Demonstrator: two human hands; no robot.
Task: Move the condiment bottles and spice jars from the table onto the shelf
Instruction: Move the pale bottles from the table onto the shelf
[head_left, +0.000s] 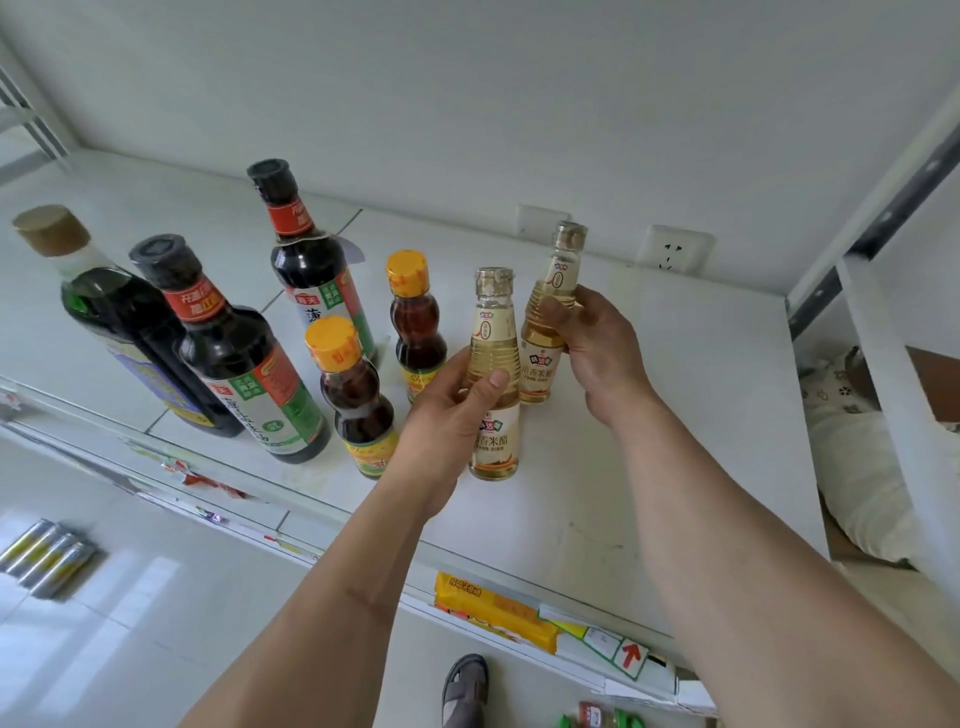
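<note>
- At the far left of the white shelf (675, 395) stands a large dark bottle (119, 322) with a tan cap, its long axis upright, cap leaning toward the upper left in this wide view.
- Just beside it are two dark sauce bottles with black caps and red neck bands: the near one (244, 364) and the far one (311, 270), both upright on their bases.
- Next come two small brown bottles with orange caps, the near one (353, 400) and the far one (415, 322), both standing, caps up.
- Your left hand (452, 415) grips the near vinegar bottle (493, 374) round its middle, thumb across the front, fingers curled behind. The bottle stands upright, cap up, its base at or just above the shelf; you cannot tell which.
- Your right hand (597, 343) clamps the far vinegar bottle (550, 312) at its shoulder, thumb in front, fingers wrapped behind. It is upright too, cap tilted slightly right, just behind the near one.
- A wall socket (672, 252) sits behind it.
- Below the shelf edge lies a yellow packet (493, 613), and a sandalled foot (465, 686) shows on the floor.
</note>
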